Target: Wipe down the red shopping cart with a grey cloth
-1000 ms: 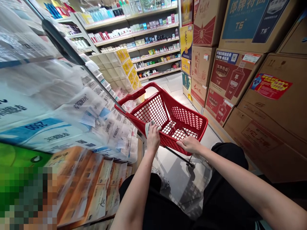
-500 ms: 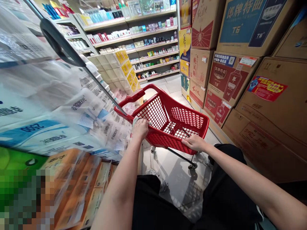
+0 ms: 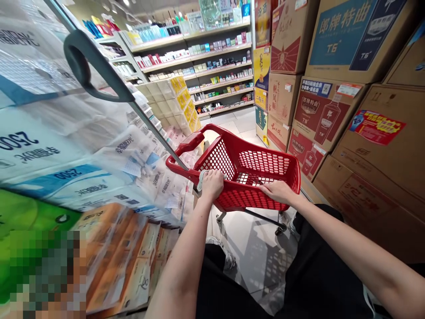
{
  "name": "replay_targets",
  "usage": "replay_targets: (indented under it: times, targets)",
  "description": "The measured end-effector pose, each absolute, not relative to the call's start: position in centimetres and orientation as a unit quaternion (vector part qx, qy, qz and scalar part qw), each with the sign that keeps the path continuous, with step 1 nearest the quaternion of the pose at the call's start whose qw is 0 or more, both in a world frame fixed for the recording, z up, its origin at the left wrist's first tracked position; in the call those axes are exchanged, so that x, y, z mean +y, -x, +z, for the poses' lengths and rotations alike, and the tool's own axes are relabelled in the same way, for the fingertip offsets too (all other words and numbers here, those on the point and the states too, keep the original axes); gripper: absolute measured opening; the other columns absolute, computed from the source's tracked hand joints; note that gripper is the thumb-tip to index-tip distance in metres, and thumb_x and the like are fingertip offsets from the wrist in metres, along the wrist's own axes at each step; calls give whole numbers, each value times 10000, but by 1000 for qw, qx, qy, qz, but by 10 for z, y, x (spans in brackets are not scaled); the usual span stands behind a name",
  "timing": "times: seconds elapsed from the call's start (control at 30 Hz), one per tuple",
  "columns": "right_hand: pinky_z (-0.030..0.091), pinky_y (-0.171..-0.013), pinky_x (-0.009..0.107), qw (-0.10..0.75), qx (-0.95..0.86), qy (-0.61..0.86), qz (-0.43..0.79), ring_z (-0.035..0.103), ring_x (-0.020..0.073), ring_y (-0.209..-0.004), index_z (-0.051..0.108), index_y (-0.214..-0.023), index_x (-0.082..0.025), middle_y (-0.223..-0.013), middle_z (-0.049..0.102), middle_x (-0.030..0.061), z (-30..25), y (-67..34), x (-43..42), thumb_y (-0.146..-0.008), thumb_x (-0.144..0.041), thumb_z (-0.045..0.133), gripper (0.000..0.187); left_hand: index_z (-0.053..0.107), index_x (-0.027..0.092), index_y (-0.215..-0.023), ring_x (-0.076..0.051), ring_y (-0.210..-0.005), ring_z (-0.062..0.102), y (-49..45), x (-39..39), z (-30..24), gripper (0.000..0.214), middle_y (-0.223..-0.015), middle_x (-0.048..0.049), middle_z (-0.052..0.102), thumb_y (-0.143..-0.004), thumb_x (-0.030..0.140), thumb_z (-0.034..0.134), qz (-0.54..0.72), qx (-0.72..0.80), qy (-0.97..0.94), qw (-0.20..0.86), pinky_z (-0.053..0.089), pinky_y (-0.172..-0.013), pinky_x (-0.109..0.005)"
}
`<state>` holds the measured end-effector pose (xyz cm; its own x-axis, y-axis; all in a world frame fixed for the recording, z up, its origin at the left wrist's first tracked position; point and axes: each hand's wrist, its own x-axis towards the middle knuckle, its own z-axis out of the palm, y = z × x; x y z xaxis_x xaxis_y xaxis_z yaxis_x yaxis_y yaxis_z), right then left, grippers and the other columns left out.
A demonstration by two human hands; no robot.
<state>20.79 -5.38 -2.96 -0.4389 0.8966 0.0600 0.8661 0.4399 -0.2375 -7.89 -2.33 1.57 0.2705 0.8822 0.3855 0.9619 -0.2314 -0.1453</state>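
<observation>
A red plastic shopping cart [image 3: 255,195] with lattice sides stands sideways before me, on wheels. My left hand [image 3: 211,182] is closed over the near rim toward the handle end, with a pale grey cloth-like piece [image 3: 202,178] showing beneath it. Farther right along the same rim, my right hand [image 3: 279,192] grips the edge, thumb on the outside and fingers over the top. Inside, the basket shows only its lattice floor. From the cart's left end a long grey pole [image 3: 156,128] rises to the upper left, bearing a dark grey loop handle [image 3: 96,75].
Stacked cardboard cartons [image 3: 332,110] line the right side closely. Plastic-wrapped paper packs [image 3: 109,159] and orange packs [image 3: 116,252] crowd the left. Shelves of small boxed goods [image 3: 199,57] stand at the back. Pale floor tiles [image 3: 245,252] show under the cart.
The cart, both hands and the surroundings appear shifted right and slightly down in view. The cart's far rim and right end look turned a little. Both hands keep their hold.
</observation>
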Motion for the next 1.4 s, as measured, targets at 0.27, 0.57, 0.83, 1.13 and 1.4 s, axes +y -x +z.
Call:
replay_targets:
  times: [0.27,0.57,0.83,1.13,1.4]
  targets:
    - [308,-595,258,112,-807,552,176,593,182,-705,649,-690,-197,-770,675,71,-20,-155,-43,-882,-636,1,805,648,157,-849,-243,-884,626,72,-9,33,322,-887,-130,685,-865,279,350,-7,-629,768,120,373,-830,-358]
    - [290,-580,259,125,-819,534,168,596,171,-688,630,-643,-199,-700,660,66,-27,-149,-40,-871,-639,-43,836,622,140,-902,-262,-864,635,131,14,59,316,-869,-142,670,-881,253,327,36,-674,723,148,391,-836,-383]
    - [365,-683,279,91,-794,573,181,622,212,-819,671,-746,-185,-866,687,113,-21,-156,-33,-843,-658,-74,888,557,180,-914,-243,-972,524,110,-41,24,294,-922,-107,620,-931,282,281,-156,-591,761,218,302,-955,-387]
    - [376,-730,278,92,-790,582,171,614,214,-878,672,-760,-186,-887,688,112,-21,-170,-38,-844,-646,-89,893,533,179,-853,-204,-812,559,17,-53,-6,298,-810,-85,629,-948,303,279,-123,-534,824,142,337,-775,-343]
    - [387,-762,300,70,-791,586,159,624,238,-894,674,-733,-177,-881,689,127,-32,-199,-35,-862,-638,-58,875,550,185,-838,-216,-812,576,77,-39,17,324,-778,-82,626,-941,326,277,-123,-575,786,189,339,-817,-354]
